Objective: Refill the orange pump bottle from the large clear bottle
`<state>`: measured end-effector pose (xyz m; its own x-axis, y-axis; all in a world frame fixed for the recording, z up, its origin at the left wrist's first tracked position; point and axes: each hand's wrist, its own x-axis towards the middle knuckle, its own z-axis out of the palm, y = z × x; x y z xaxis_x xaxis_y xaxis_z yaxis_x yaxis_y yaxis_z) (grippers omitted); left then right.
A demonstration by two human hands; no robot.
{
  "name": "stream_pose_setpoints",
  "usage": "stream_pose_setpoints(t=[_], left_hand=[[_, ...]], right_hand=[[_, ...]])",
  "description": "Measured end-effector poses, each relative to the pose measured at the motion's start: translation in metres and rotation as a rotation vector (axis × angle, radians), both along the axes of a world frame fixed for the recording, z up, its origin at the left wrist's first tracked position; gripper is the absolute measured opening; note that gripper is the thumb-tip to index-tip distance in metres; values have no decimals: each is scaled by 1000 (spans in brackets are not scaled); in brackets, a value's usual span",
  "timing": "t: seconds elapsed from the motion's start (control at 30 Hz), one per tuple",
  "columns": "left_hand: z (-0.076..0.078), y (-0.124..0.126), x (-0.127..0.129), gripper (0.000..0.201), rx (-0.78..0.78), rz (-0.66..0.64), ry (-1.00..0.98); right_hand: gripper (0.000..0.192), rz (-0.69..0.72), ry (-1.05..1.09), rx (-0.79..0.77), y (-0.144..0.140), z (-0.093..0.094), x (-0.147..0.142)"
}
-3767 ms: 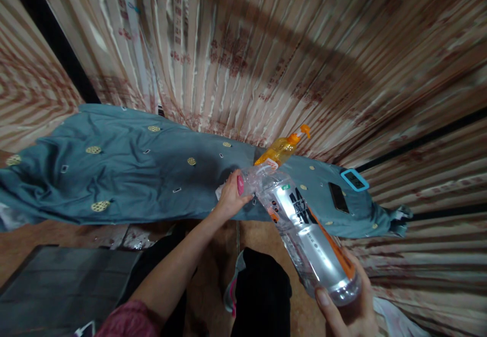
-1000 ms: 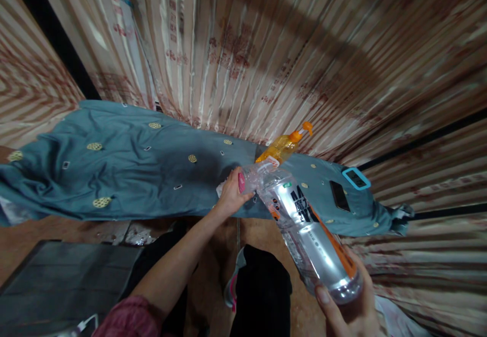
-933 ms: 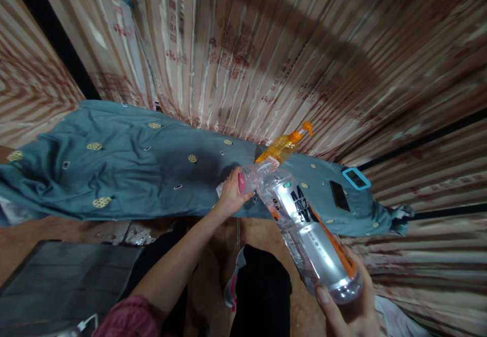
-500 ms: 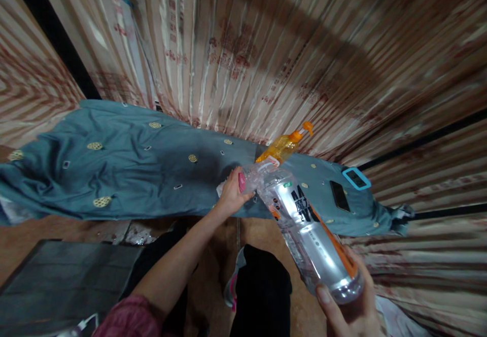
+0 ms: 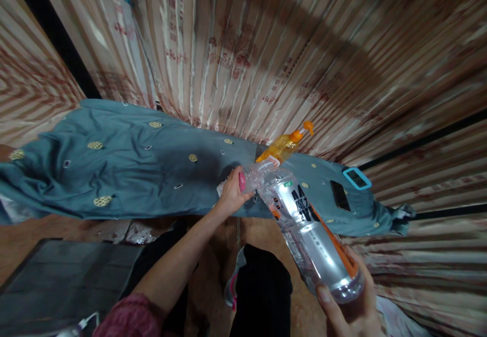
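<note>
My right hand (image 5: 352,299) is wrapped round the base of a large clear plastic bottle (image 5: 310,233) with a silver and orange label. It is tilted, its neck end pointing up and left. My left hand (image 5: 234,192) grips a smaller clear plastic bottle (image 5: 251,177) that has a pink label. The upper ends of the two bottles meet or overlap in view; whether their mouths touch I cannot make out. Just behind them stands a pump bottle (image 5: 280,147) of orange-yellow liquid with an orange pump head.
A blue-green patterned cloth (image 5: 133,169) covers the long narrow table. To the right lie a dark phone (image 5: 340,196) and a blue-framed device (image 5: 356,178). Pleated plastic sheeting (image 5: 236,47) hangs behind. A dark grey flat-topped object (image 5: 68,281) is at lower left.
</note>
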<state>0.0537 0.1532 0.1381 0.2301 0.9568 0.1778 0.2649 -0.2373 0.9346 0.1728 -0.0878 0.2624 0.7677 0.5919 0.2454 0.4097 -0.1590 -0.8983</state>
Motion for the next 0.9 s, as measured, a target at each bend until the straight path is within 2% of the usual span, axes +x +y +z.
stream_pose_setpoints(t=[0.43,0.9], left_hand=[[3,-1,0,87,-11,-2,11],[0,-1,0,90,-15,-6,-17]], right_hand=[[124,-16,-7,-43,1,5,-4],[119,-33,-7,-51,1,4,-4]])
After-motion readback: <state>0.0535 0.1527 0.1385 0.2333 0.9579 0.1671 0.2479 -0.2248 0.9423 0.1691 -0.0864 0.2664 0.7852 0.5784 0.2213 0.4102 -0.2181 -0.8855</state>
